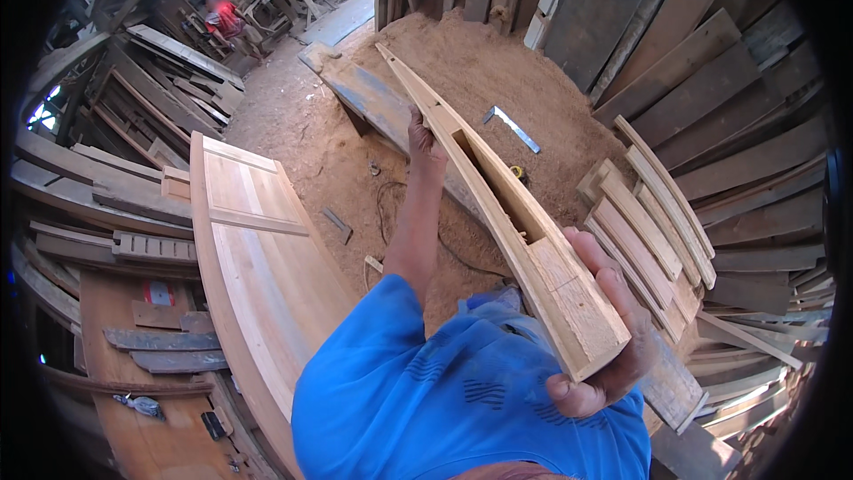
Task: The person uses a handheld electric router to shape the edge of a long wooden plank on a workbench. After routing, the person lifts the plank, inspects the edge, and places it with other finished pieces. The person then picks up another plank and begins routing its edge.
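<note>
A long, pale wooden beam slants across the middle of the view, its near end close to my blue shirt. A long, narrow slot is cut into its upper face, with a few wood chips at the slot's near end. My left hand is closed around the beam's left side, farther along its length. At the near end, my right hand grips it from the right, thumb below the end face and fingers over the far edge. Under the beam runs a worn plank bench.
A framed wooden door panel stands at the left. On the sawdust lie a metal square and a yellow tape measure. Cut timber pieces are stacked at the right. Boards lean behind. A person in red is far back.
</note>
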`<state>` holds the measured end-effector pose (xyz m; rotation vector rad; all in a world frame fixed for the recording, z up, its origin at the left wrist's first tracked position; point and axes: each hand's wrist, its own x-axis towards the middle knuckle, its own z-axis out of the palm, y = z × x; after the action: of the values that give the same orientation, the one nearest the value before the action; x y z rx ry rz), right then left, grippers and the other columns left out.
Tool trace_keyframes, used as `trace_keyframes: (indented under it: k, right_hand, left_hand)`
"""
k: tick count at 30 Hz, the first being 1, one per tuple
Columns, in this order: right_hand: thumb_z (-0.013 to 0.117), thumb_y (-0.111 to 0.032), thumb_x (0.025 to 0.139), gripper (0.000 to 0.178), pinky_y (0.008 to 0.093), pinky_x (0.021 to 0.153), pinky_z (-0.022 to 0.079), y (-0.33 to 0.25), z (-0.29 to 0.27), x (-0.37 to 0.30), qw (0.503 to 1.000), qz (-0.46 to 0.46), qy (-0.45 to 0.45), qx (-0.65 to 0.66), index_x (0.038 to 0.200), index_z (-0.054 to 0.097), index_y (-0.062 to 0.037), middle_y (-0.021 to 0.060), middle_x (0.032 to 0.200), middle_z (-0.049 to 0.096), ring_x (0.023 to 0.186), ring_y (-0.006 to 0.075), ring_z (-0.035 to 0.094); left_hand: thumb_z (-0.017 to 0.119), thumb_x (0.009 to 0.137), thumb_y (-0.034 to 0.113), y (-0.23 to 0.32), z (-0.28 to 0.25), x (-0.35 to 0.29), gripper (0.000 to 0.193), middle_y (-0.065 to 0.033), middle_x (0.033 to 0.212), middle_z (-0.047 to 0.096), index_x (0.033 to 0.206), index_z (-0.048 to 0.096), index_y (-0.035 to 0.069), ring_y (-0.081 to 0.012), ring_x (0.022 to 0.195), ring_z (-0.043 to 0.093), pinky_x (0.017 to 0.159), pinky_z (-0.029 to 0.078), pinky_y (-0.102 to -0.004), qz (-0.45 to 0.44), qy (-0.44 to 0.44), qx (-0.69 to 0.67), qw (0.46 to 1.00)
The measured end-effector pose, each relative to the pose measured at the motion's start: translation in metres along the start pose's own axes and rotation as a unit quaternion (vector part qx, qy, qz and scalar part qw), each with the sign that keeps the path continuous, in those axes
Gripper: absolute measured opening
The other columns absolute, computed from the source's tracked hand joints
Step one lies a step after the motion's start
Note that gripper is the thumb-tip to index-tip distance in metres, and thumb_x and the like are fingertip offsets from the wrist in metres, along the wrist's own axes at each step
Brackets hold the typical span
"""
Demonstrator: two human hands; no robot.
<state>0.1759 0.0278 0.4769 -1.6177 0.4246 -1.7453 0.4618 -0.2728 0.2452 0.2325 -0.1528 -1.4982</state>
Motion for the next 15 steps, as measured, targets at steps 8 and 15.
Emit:
trace_keyframes:
  k: [8, 15]
  right_hand:
    - [0.088, -0.033, 0.067, 0.098, 0.0458, 0.114, 0.035, 0.012, -0.126, -0.094, 0.868, 0.381, -0.287, -0.138, 0.147, 0.043, 0.0010, 0.0270, 0.146, 0.049, 0.135, 0.0396, 0.050]
    - [0.079, -0.033, 0.076, 0.096, 0.0417, 0.112, 0.039, 0.035, -0.139, -0.135, 0.773, 0.544, -0.309, -0.108, 0.153, 0.032, 0.0011, 0.0303, 0.142, 0.050, 0.132, 0.0374, 0.052]
  left_hand:
    - [0.042, 0.092, 0.066, -0.089, -0.054, -0.051, 0.059, -0.0057, 0.060, 0.055, 0.080, 0.058, 0.011, -0.0222, 0.047, 0.057, 0.046, 0.052, -0.0382, -0.097, 0.171, 0.132, 0.972]
    - [0.044, 0.092, 0.064, -0.132, -0.124, -0.100, 0.060, -0.0033, 0.064, 0.057, 0.091, 0.061, 0.006, -0.0210, 0.049, 0.058, 0.051, 0.053, -0.0383, -0.153, 0.184, 0.119, 0.964]
